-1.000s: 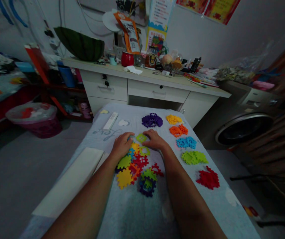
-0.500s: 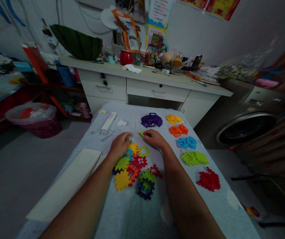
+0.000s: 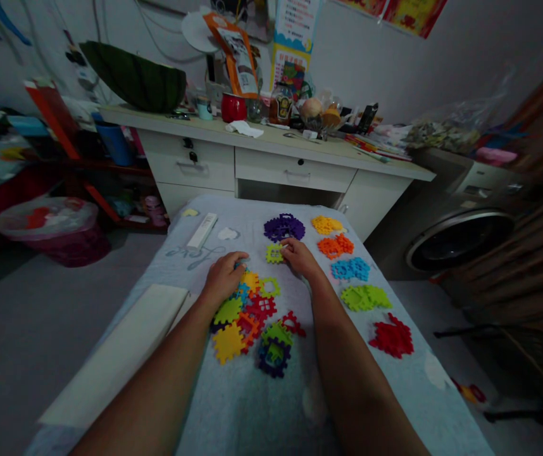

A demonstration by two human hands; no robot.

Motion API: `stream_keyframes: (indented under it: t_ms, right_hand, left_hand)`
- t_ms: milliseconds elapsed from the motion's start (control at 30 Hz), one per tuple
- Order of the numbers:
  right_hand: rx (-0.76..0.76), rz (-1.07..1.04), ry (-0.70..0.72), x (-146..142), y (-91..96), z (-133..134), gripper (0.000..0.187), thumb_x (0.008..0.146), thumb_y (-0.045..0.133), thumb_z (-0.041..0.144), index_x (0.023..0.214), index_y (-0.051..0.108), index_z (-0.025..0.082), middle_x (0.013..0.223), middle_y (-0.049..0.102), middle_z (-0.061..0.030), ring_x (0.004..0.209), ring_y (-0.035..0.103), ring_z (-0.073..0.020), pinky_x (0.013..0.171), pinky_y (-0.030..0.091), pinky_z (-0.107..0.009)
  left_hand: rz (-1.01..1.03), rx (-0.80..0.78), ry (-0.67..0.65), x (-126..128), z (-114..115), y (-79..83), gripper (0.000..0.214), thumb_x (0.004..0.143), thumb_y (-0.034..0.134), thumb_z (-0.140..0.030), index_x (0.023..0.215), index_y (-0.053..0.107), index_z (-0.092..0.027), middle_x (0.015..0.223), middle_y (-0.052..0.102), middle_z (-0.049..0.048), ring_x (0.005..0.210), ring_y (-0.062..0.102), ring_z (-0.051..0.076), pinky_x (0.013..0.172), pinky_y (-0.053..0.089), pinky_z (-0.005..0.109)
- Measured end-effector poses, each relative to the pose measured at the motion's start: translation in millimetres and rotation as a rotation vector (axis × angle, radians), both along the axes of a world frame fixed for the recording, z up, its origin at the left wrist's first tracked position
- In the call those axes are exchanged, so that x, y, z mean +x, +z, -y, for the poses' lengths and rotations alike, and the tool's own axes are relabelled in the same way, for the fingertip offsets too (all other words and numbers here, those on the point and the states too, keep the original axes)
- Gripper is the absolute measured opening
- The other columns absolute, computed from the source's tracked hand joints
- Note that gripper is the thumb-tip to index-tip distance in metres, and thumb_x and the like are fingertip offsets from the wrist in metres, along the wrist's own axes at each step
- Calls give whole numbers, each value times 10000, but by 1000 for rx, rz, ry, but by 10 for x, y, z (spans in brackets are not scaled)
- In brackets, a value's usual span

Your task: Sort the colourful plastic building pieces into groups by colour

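My right hand pinches a light green window-patterned interlocking tile by its right edge, just in front of the purple tile pile. My left hand is curled at the far left edge of a mixed pile, its fingers closed on a blue tile that is mostly hidden. That pile has a yellow tile, a red window tile, an orange tile and a light green square frame. Nearer to me, a dark purple frame overlaps a green tile.
Along the right side lie sorted piles: yellow, orange, blue, green and red. A white box lies at the back left, a white board along the left edge. Behind stands a drawer desk.
The green tile in my right hand has turned from edge-on to face-up, showing its window pattern. My left hand stays beside the mixed pile. The whole view has shifted slightly.
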State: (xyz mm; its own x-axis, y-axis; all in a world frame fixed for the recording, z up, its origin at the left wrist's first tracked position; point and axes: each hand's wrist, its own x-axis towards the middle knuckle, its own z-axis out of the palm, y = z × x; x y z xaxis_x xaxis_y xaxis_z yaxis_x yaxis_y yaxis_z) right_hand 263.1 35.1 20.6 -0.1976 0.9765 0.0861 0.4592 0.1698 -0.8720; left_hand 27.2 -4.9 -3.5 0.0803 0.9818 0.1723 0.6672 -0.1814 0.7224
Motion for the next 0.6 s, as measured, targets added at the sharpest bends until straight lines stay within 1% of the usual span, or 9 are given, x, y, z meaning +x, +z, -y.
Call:
stream_keyframes:
  t_ms: [67,200,300,367,467,533,600]
  right_hand:
    - [-24,-9,-26,21,52,7,215,795,508,226,1000,559,187,572,481,80,513,455,-108,514,319,-216]
    - [32,25,-20,107,175,44,219,770,526,211,981,579,181,590,503,71,547,482,-107,531,339,-213]
    - [66,81,-7,266,272,125,224,747,531,191,959,601,184,613,504,66,552,460,-101,533,332,-213]
    - [81,130,-14,442,350,222,217,734,533,180,933,621,181,651,528,48,579,470,-100,546,339,-215]
    - [81,183,-68,806,476,438,199,725,551,189,898,646,172,722,575,18,624,493,-105,572,364,-219]
    - [72,203,-113,1085,547,616,203,728,571,219,907,656,174,721,573,18,624,489,-106,569,366,-218]
    - [47,204,-171,1347,587,801,224,732,581,249,930,654,175,677,540,31,598,475,-105,555,362,-219]
  left_hand:
    - [4,-1,-4,0,-3,0,363,807,498,-264,1133,654,-232,1180,687,55,1084,619,230,968,465,376]
    - [17,6,-17,-12,-21,-23,350,800,509,-277,1112,663,-239,1167,694,49,1073,623,227,967,467,370]
    - [18,18,-22,-24,-45,-62,342,805,507,-304,1100,666,-238,1154,696,50,1077,620,226,966,467,363]
    - [10,23,-26,-29,-62,-87,342,806,505,-326,1092,667,-236,1142,696,50,1072,619,227,960,470,360]
    - [-5,22,-35,-33,-76,-112,349,802,509,-352,1091,666,-237,1128,696,47,1052,622,224,941,477,348]
    - [-4,25,-37,-33,-76,-120,355,802,508,-366,1094,665,-240,1122,698,42,1044,622,219,930,481,334]
    - [2,32,-40,-34,-73,-126,366,799,504,-379,1093,667,-235,1123,698,42,1042,622,217,923,482,323]
